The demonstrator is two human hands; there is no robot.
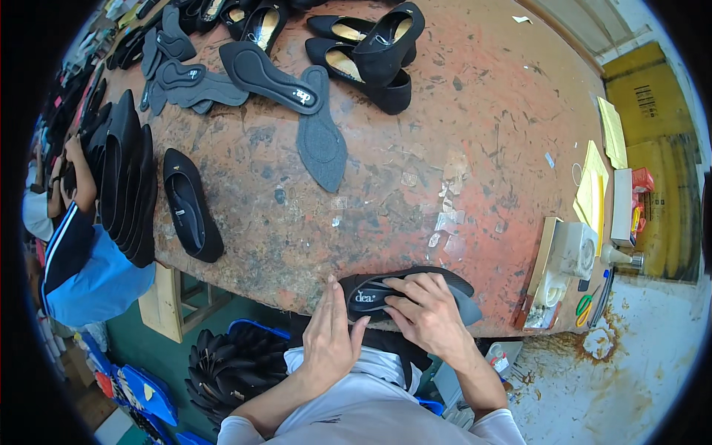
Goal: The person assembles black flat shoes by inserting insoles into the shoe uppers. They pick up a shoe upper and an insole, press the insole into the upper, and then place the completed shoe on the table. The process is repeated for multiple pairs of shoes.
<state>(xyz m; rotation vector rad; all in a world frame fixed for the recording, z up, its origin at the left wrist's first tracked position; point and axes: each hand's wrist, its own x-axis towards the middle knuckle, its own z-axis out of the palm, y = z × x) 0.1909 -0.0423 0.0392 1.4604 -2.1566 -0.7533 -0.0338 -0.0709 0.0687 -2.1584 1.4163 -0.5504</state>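
A black pointed flat shoe (445, 276) lies at the table's near edge, its heel to the left and toe to the right. Inside it shows a dark insole (363, 300) with a white print at the heel. My left hand (330, 337) is held with straight fingers against the heel end, thumb apart. Bent over the opening, my right hand (426, 311) grips the shoe, its fingertips reaching inside around the insole. Part of a grey insole (466, 305) sticks out beside the toe, partly hidden by the shoe and my right hand.
Loose insoles (322, 141) and several black shoes (382, 59) lie at the far side. A single shoe (193, 208) and a row of shoes (130, 178) stand left, near a person in blue (89, 259). A tape dispenser (567, 256) and green-handled scissors (584, 305) sit right.
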